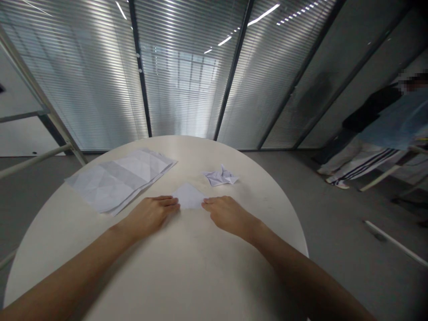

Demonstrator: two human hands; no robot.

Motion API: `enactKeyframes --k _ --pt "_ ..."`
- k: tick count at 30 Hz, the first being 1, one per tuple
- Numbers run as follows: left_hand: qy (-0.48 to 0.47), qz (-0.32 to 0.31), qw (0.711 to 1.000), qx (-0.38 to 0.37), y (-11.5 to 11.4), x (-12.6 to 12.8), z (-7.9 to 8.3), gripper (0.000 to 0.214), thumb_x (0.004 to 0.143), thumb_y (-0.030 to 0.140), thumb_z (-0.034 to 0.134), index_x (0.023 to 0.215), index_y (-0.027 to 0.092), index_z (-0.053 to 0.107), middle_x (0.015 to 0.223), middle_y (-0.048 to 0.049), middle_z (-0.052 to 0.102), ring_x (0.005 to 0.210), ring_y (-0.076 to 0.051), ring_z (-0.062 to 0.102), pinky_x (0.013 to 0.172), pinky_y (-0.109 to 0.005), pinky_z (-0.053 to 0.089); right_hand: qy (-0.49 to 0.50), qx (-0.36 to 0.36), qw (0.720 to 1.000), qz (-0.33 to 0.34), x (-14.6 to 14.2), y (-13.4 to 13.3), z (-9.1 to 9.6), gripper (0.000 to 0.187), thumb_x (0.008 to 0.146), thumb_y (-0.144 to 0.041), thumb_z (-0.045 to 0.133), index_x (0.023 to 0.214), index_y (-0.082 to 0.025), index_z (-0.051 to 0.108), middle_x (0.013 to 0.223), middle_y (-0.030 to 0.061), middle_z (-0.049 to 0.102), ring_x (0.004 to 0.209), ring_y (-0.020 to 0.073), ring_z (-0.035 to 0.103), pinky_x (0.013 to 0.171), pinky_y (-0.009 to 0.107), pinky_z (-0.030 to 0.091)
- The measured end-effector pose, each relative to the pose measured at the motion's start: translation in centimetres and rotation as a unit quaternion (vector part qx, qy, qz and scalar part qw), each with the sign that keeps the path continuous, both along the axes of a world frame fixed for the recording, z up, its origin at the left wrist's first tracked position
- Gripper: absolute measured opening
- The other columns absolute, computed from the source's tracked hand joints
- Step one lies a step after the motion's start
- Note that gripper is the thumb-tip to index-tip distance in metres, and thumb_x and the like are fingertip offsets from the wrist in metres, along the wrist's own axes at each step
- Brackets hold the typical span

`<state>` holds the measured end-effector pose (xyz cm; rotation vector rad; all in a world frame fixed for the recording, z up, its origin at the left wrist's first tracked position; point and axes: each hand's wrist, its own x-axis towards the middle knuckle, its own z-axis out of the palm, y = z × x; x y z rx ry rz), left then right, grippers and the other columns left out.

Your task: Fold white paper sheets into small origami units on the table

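Note:
A small folded white paper [189,196] lies flat on the round white table [187,267]. My left hand [152,214] rests palm down at its left edge, fingers stretched out and touching it. My right hand [227,213] lies flat at its right edge, fingertips on the paper. Neither hand grips anything. Just beyond the paper sits a folded origami figure [221,176] with raised points.
A stack of creased white sheets [118,178] lies on the table's left side. Glass walls with blinds [180,71] stand behind the table. Two people [374,133] stand at the far right on the grey floor, beside a white frame.

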<state>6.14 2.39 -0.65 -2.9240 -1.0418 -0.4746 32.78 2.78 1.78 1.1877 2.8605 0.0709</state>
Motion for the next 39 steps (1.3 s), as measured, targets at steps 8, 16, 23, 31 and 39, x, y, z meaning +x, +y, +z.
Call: enactKeyframes --k 8,16,23,31,39 --pt "-0.007 0.032 0.999 -0.019 -0.8 0.7 1.5 0.023 0.091 0.029 0.045 0.102 0.021 0.063 0.098 -0.0063 0.070 0.093 -0.019 0.066 0.084 -0.031 0.051 -0.073 0.042 0.996 0.018 0.2 0.0 0.9 0.020 0.084 -0.007 0.048 0.095 -0.015 0.062 0.085 0.0096 0.070 0.079 0.0216 0.066 0.066 0.029 0.044" --pt "0.050 0.083 0.994 0.052 -0.8 1.5 0.7 0.035 0.090 0.038 0.046 0.118 0.019 0.053 0.096 -0.0098 0.069 0.085 -0.024 0.067 0.076 -0.037 0.051 -0.060 0.136 0.986 0.079 -0.2 0.0 1.8 0.014 0.087 -0.009 0.048 0.091 -0.014 0.061 0.085 0.0093 0.066 0.081 0.0221 0.061 0.067 0.032 0.043" --pt "-0.007 0.127 0.985 0.117 -1.3 2.2 1.2 0.022 0.093 0.024 0.037 0.095 0.018 0.059 0.074 -0.0039 0.066 0.061 -0.015 0.061 0.056 -0.026 0.041 0.202 0.267 0.937 0.100 -0.4 -1.2 2.8 0.025 0.092 -0.013 0.041 0.104 -0.022 0.061 0.099 0.0050 0.065 0.096 0.0173 0.056 0.086 0.034 0.041" --pt "-0.389 0.273 0.875 -0.094 -1.9 3.9 3.0 0.019 0.085 0.032 0.049 0.072 0.019 0.046 0.058 0.0058 0.043 0.053 -0.011 0.042 0.051 -0.022 0.031 0.491 0.169 0.854 -0.013 -3.8 -2.9 1.2 0.017 0.079 -0.020 0.063 0.092 -0.021 0.054 0.095 0.0050 0.054 0.091 0.0174 0.055 0.080 0.033 0.048" --pt "-0.555 0.092 0.762 -0.320 -2.6 5.4 1.8 0.014 0.083 0.030 0.057 0.086 0.017 0.053 0.087 -0.0010 0.058 0.083 -0.015 0.054 0.075 -0.026 0.043 0.561 -0.127 0.815 -0.070 -6.0 -3.1 0.1 0.043 0.067 -0.026 0.074 0.105 -0.025 0.053 0.123 0.0046 0.049 0.114 0.0194 0.050 0.092 0.036 0.048"
